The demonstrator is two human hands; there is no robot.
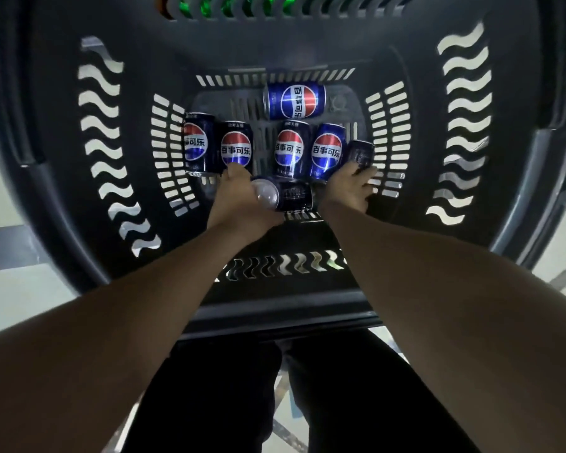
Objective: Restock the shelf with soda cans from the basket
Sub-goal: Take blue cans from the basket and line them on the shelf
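- A deep dark plastic basket (62,158) with slotted walls fills the view, and both bare arms reach down to its bottom.
- Seven blue soda cans lie on the basket floor, all on their sides.
- The far can (294,101) lies crosswise near the far wall, apart from the others.
- Four cans lie in a row in the middle: the leftmost can (197,147) touches the second can (237,148); after a gap come the third can (290,148) and the fourth can (328,152), close together.
- The left hand (242,201) is closed around the near can (283,196), whose silver end faces the camera; its fingers are hidden under the can.
- The right hand (350,188) has its fingers (368,174) wrapped around the lower end of the dark can (360,156) beside the right wall.
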